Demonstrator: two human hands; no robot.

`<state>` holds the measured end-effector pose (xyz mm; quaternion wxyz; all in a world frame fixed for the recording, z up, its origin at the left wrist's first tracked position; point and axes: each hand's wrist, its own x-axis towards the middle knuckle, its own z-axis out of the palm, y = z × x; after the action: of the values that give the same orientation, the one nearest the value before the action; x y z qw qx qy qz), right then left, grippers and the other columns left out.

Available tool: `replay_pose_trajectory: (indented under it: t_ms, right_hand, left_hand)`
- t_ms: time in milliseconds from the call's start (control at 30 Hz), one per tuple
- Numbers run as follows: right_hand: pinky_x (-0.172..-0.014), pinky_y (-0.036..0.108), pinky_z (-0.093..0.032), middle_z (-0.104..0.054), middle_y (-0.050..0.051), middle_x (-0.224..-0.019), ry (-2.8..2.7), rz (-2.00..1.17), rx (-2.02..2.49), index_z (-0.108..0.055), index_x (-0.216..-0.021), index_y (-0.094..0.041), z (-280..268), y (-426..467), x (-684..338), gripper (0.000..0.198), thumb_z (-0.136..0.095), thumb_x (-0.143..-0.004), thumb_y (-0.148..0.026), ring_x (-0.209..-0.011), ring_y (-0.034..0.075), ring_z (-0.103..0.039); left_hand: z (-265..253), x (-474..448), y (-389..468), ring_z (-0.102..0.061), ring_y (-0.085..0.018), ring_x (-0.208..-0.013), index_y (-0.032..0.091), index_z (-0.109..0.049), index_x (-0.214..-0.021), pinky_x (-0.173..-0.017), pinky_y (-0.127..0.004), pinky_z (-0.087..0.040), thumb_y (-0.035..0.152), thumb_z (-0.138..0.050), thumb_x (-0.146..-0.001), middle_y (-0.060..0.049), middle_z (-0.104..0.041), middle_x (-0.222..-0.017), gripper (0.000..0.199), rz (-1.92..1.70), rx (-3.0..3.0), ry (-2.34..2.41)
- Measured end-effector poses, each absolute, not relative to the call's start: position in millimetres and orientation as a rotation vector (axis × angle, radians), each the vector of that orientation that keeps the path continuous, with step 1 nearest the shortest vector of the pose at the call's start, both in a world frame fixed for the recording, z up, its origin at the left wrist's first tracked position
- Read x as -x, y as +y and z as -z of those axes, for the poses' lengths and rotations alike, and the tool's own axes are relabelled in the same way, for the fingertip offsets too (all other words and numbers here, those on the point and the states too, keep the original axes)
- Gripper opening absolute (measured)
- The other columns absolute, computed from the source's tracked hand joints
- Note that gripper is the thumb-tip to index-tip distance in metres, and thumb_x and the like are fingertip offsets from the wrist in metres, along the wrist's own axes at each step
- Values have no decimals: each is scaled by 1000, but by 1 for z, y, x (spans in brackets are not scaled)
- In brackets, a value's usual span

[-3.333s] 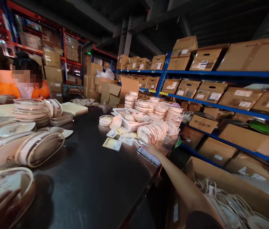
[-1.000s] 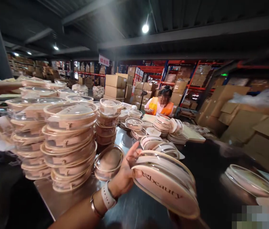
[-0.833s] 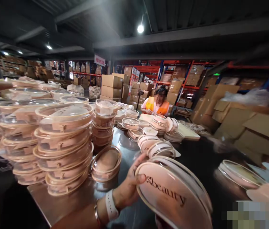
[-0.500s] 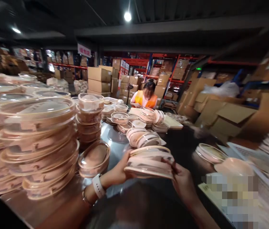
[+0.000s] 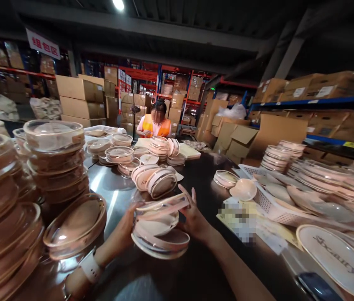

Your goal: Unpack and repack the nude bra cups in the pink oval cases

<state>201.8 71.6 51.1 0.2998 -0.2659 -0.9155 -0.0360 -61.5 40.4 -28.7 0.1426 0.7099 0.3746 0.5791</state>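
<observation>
A small stack of round, clear-walled pink cosmetic pouches (image 5: 161, 234) is held over the dark table in front of me. My left hand (image 5: 129, 221) is closed on its left side. The upper pouch is tilted up at the right, so a gap shows between it and the lower one. My right hand (image 5: 197, 217) is at the stack's right edge, fingers stretched out and apart, appearing to touch the upper rim. Just beyond lie more leaning pouches (image 5: 162, 184). One oval-looking pouch (image 5: 76, 225) rests to the left of my left wrist.
Tall pouch stacks (image 5: 56, 167) stand at the left. To the right are a white perforated basket (image 5: 271, 209), a pouch lettered "beauty" (image 5: 337, 255) and a dark phone-like object (image 5: 318, 286). Across the table a person in an orange vest (image 5: 156, 125) works.
My view has swung right, bringing the basket into sight. The held stack has been tilted and its upper pouch parted from the lower. My right fingers have spread from their earlier grip.
</observation>
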Motion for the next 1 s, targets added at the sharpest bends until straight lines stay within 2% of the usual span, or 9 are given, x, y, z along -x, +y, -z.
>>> replay_pose_trajectory:
  t_ms: [100,233,367,433,500,600,733,833,1000]
  right_hand:
    - [-113,67,15,-69,5,-115,-2377,82,630,-76,-96,-31,-52,64,-198,13,-67,-88,-37,-145,33,-28]
    - [-118,61,9,-72,-2,-77,-2296,18,573,-73,-88,-34,-63,50,-200,20,-54,-95,-29,-138,25,-42]
    - [-116,54,-27,-72,0,-76,-1852,-298,625,-68,-78,-25,-86,57,-218,17,-63,-88,-38,-103,25,-67]
    - [-99,46,-48,-70,-1,-73,-1414,-506,581,-63,-76,-22,-95,62,-223,20,-73,-78,-39,-83,21,-68]
    - [-80,35,-55,-69,-3,-74,-1096,-689,540,-61,-77,-21,-102,63,-221,28,-82,-66,-34,-75,17,-66]
    - [-62,25,-53,-68,-2,-78,-986,-979,582,-59,-77,-21,-102,51,-202,37,-88,-54,-27,-71,15,-64]
    - [-51,22,-48,-69,1,-86,-1045,-1368,626,-62,-93,-21,-92,32,-174,45,-88,-61,-39,-66,15,-62]
    - [-47,20,-43,-69,2,-84,-1088,-1521,676,-61,-102,-19,-85,26,-165,53,-86,-65,-47,-60,13,-59]
    - [-51,19,-39,-61,-2,-68,-1199,-1752,640,-62,-84,-14,-82,22,-167,54,-85,-63,-58,-53,8,-50]
  left_hand:
    - [28,63,43,-61,-33,-119,21,-50,-129,-102,-51,-51,34,-75,-72,-14,-63,-127,63,-1703,-2087,1123]
    - [19,85,55,-62,-33,-115,19,-49,-125,-100,-49,-52,38,-69,-76,-13,-62,-124,57,-1714,-2134,1299]
    - [13,105,64,-56,-33,-120,13,-47,-128,-104,-55,-45,27,-55,-83,-20,-57,-125,48,-1720,-2166,1524]
    - [14,106,61,-54,-34,-123,14,-51,-127,-108,-62,-37,17,-51,-81,-20,-56,-126,47,-1646,-2202,1617]
    - [15,100,55,-50,-39,-127,18,-54,-130,-109,-75,-23,14,-57,-76,-20,-55,-130,54,-1490,-2290,1727]
    - [12,83,42,-38,-48,-136,23,-43,-142,-105,-84,-8,25,-81,-64,-23,-46,-143,86,-1260,-2589,1798]
    - [3,61,23,-25,-46,-144,22,-10,-154,-111,-71,-28,46,-86,-63,-29,-23,-156,120,-1492,-2616,1329]
    - [2,50,13,-27,-45,-144,26,-8,-154,-108,-63,-40,44,-82,-70,-25,-19,-158,114,-1480,-2464,1136]
    - [6,47,11,-30,-37,-145,36,-16,-153,-112,-54,-41,12,-68,-80,-13,-20,-162,93,-1599,-2588,908]
